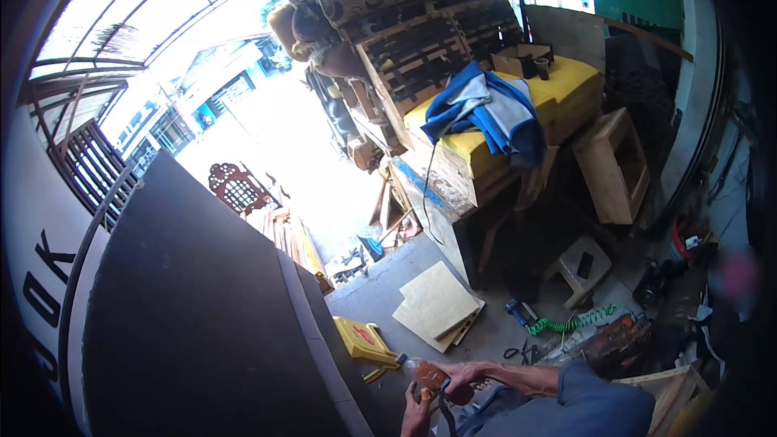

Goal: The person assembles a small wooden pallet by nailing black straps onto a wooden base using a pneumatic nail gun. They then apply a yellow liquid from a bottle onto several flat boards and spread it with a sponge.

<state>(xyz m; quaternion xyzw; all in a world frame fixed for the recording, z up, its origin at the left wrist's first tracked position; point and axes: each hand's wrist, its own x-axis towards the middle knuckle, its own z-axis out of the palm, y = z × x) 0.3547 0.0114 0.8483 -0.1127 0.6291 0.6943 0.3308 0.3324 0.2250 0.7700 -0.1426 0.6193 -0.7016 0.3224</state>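
Near the lower edge, my right hand (460,378) is wrapped round a clear bottle (425,371) with orange-brown liquid in it. The bottle lies tilted, its neck toward the left. Just below it my left hand (417,414) has its fingers bent together. A small orange spot shows at those fingertips, too small to name. A dark strap hangs down beside the left hand. Left of the bottle's neck stands a yellow box-shaped container (356,338) with a red mark, next to a large dark grey panel (202,307).
Pale flat boards (437,305) lie stacked on the floor ahead. A green coiled hose (571,324) and tools lie to the right. Farther off are a yellow cushioned seat (566,81) with a blue and grey cloth (486,109), a wooden box frame (613,166) and piled sofa parts.
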